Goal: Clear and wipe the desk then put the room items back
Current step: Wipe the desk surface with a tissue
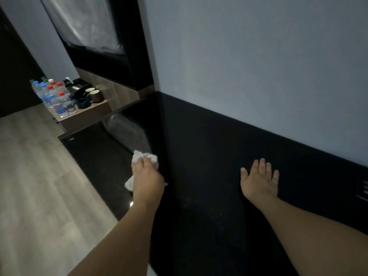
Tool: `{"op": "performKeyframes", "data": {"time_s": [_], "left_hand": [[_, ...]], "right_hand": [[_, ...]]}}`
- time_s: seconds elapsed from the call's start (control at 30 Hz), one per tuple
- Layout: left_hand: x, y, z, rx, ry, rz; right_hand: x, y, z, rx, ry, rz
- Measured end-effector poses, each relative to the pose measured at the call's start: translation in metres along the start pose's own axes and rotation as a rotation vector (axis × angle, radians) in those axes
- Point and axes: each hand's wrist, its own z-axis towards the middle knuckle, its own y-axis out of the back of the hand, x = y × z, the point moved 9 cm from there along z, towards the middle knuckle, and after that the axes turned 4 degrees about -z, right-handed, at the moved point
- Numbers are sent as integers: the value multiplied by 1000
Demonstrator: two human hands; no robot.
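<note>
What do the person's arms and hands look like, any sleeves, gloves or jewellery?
Both forearms are bare right to the bottom edge of the picture, with no sleeves showing. The left hand and right hand wear no gloves. No watch, bracelet or ring can be seen, though the room is dim.

Black desk [209, 166] along the wall: right hand [258, 181] flat on top, left hand [146, 179] pressing white cloth [145, 156] at its left edge | Wooden shelf [95, 113] beyond: water bottles [53, 96], two mugs [93, 94], dark tray [79, 87].
</note>
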Motion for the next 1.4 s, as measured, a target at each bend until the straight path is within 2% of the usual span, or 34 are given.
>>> {"op": "performKeyframes", "data": {"time_s": [0.07, 0.2, 0.37, 0.47, 0.53, 0.63, 0.93, 1.27, 1.4], "left_hand": [[-57, 3, 34, 3, -75, -9], [-157, -2, 96, 11, -158, -266], [-264, -16, 136, 174, -273, -521], [-306, -29, 152, 248, -348, -529], [-317, -51, 156, 325, -383, -420], [-314, -82, 152, 352, -428, -220], [-277, -89, 131, 391, -371, -222], [-179, -68, 30, 347, -222, -296], [-122, -60, -18, 346, -156, -290]], "right_hand": [[-2, -1, 9, -13, 5, 20], [-1, -6, 14, -39, 19, 75], [-2, -13, 21, -30, 30, 114], [-2, -14, 25, -13, 42, 129], [-1, -13, 22, -5, 43, 149], [-1, -9, 17, -31, 47, 161], [0, -7, 13, -42, 56, 169], [1, -5, 13, -62, 35, 94], [4, 4, 7, -82, 83, 114]]}}
